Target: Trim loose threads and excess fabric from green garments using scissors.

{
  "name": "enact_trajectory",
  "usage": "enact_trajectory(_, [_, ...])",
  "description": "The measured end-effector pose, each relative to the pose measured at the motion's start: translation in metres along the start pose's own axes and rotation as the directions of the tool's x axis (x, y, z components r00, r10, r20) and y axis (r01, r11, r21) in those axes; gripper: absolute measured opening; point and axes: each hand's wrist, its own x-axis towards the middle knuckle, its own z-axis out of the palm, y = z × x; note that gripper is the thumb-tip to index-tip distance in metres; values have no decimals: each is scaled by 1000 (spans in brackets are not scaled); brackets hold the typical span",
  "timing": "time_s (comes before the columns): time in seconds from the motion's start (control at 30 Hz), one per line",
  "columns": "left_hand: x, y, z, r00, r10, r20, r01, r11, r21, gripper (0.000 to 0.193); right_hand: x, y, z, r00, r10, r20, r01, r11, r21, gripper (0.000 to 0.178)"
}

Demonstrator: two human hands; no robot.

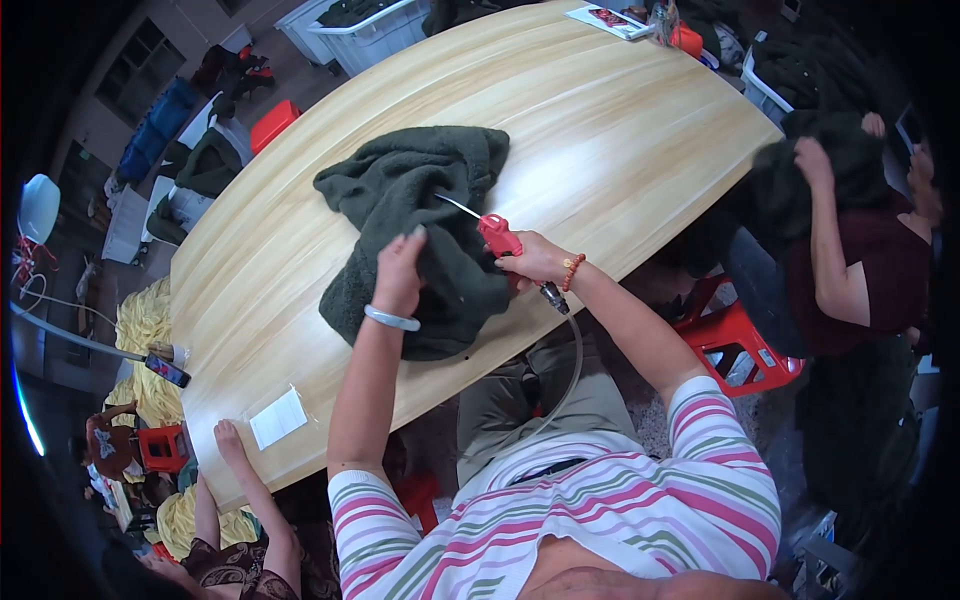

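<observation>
A dark green fleecy garment (375, 275) lies bunched on the wooden table in front of me. My left hand (399, 272) is closed on the garment, pinching a fold of its cloth; a pale bangle circles that wrist. In my right hand (540, 258) is a red air blow gun (499, 236), fingers wrapped round its handle. Its thin metal nozzle points left over the garment, with the tip close to the cloth. From the handle's lower end a hose (577, 350) runs down past my lap.
The pale wooden table (620, 130) spreads ahead, with a white paper (278, 418) at its near left edge. A person in dark red (850, 250) handles dark cloth at the right, beside a red stool (740, 350). Another person's hand (228, 436) rests at the left edge. White bins (375, 45) stand beyond.
</observation>
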Motion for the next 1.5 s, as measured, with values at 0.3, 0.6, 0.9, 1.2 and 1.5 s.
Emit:
enact_trajectory(0.3, [1, 160, -11, 918, 393, -43, -385, 865, -323, 36, -23, -14, -5, 975, -213, 56, 164, 872, 461, 31])
enact_trajectory(0.6, [53, 90, -96, 963, -13, -271, -39, 982, -184, 41, -92, 4, -33, 994, -109, 4, 98, 907, 410, 32])
enact_trajectory(0.9, [-5, 65, -78, 987, -90, -136, 60, 976, -210, 34, -94, 45, -21, 986, 52, -160, 8, 935, 354, 35])
enact_trajectory(1.2, [-36, 14, -25, 990, -125, 68, 142, 870, -473, 51, -105, 22, 5, 989, -65, -132, 72, 996, 46, 32])
enact_trajectory(1.5, [15, -8, -22, 993, -115, -33, 87, 883, -462, 24, -103, 11, 26, 949, -270, -164, 197, 911, -362, 29])
